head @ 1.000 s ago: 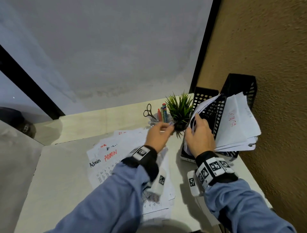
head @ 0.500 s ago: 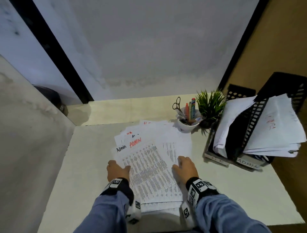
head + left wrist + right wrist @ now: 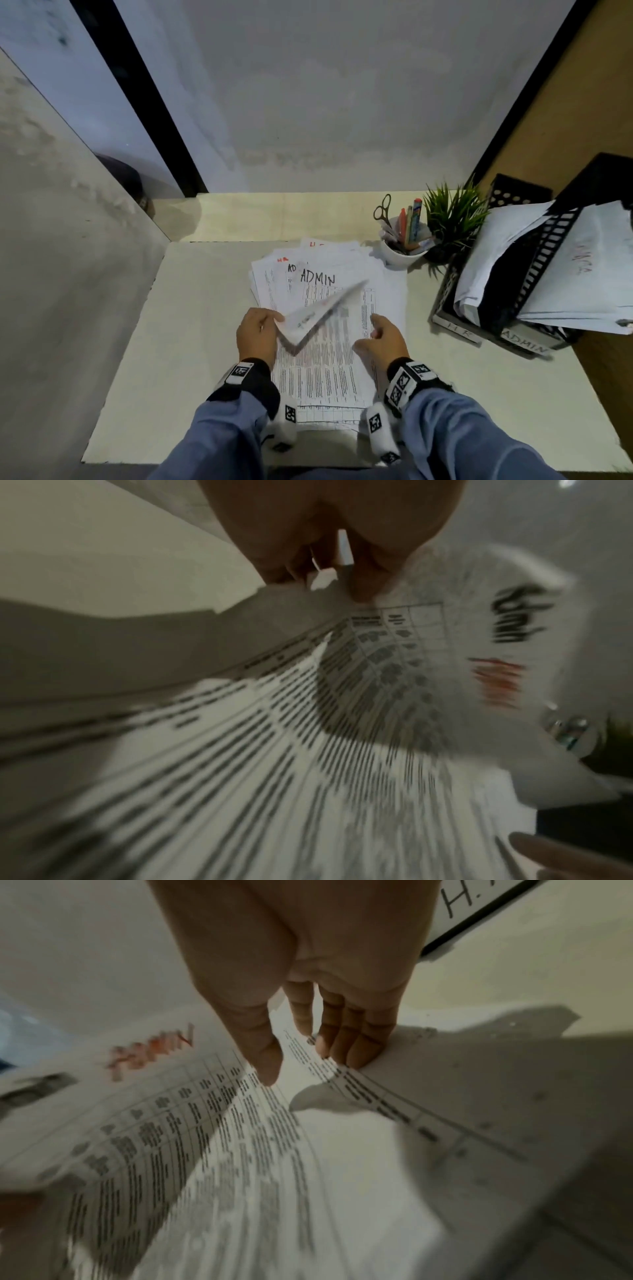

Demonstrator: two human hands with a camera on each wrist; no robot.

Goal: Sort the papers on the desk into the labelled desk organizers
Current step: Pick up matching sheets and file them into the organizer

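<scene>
A pile of printed papers (image 3: 322,373) lies in the middle of the desk; a sheet in it reads "ADMIN". My left hand (image 3: 274,320) pinches the near left corner of the top sheet (image 3: 318,310), which is lifted, curled and blurred. The left wrist view shows the left hand (image 3: 342,582) on this sheet (image 3: 445,669), marked "Admin" in black and red. My right hand (image 3: 375,329) rests with straight fingers on the pile's right edge, fingertips (image 3: 342,1050) touching paper. The black mesh organizer (image 3: 548,246) at the right holds papers behind labels "HR" (image 3: 459,330) and "ADMIN" (image 3: 524,342).
A white cup (image 3: 400,255) with scissors and pens stands behind the pile, and a small green plant (image 3: 452,219) beside it. A brown wall runs along the right, a grey partition along the left. Bare desk lies left of the pile.
One second ago both hands were up at the organizer. They came down to the sides of the pile, and now the left hand has lifted the top sheet's corner.
</scene>
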